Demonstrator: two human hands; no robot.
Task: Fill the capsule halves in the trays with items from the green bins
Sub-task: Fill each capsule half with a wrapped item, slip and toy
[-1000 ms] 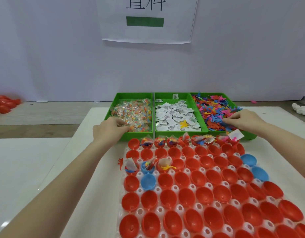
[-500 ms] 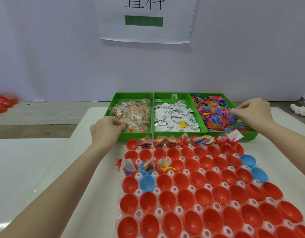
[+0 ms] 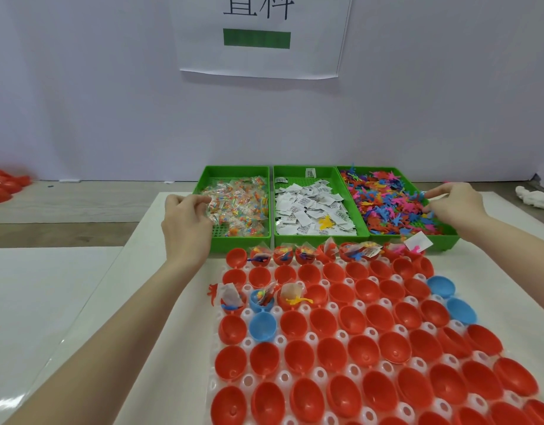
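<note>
- Both grips are busy in the green bins: my left hand (image 3: 185, 219) pinches at the clear packets of small coloured pieces (image 3: 238, 207) in the left bin (image 3: 234, 243), and my right hand (image 3: 456, 207) curls its fingertips into the pile of coloured plastic figures (image 3: 390, 204) in the right bin (image 3: 448, 240). Whether either has a piece free yet, I cannot tell.
- Nearest me, the tray (image 3: 341, 335) of red capsule halves (image 3: 326, 354) sits mostly unfilled on the white surface (image 3: 105, 317).
- Further out, the far row and three cups in the third row hold items.
- Both forearms reach forward, wrists low over the bin rims.
- I judge this the picking step; next calls for lifting single items and dropping them into an unfilled half.
- Between those two, the middle bin (image 3: 313, 237) of white paper slips (image 3: 310, 204) is untouched.
</note>
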